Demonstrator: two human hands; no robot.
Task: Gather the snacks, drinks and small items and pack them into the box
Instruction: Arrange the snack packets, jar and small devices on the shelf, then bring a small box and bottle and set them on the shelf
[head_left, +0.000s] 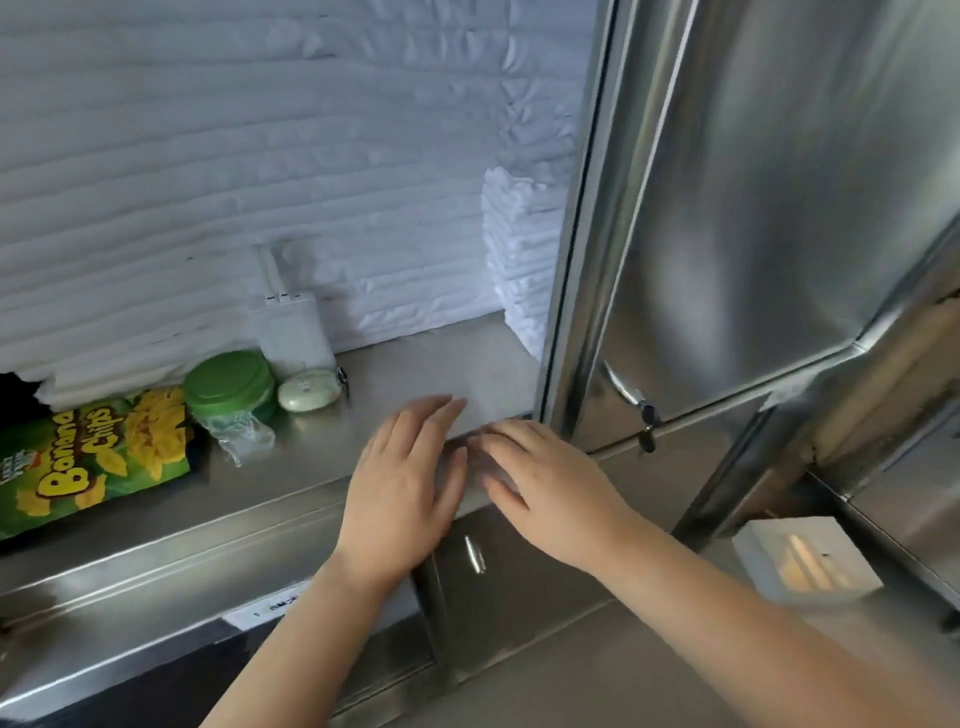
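the fingers (439, 413) of the left hand (402, 483) lie straight and close together, palm down, holding nothing, just above the steel desk (467, 364). the right hand (550, 488) hovers just beside it, its fingers (506, 434) loosely spread, a little blurred, also empty. everything to gather lies to the left of both hands, so the left hand is the nearer one. closest is a small pale oval case (309, 389), just in front of a white charger block (291, 332) that stands against the padded wall. next comes a green-lidded tub (228, 382) with a crumpled clear wrapper (239, 436) in front of it. farthest left is the banana chips bag (93, 457), lying flat, its long axis running leftward out of view. a white box-like thing (805, 564) sits low to the right, below desk level; whether it is the packing box i cannot tell. i judge the next reach goes leftward, toward the oval case first.
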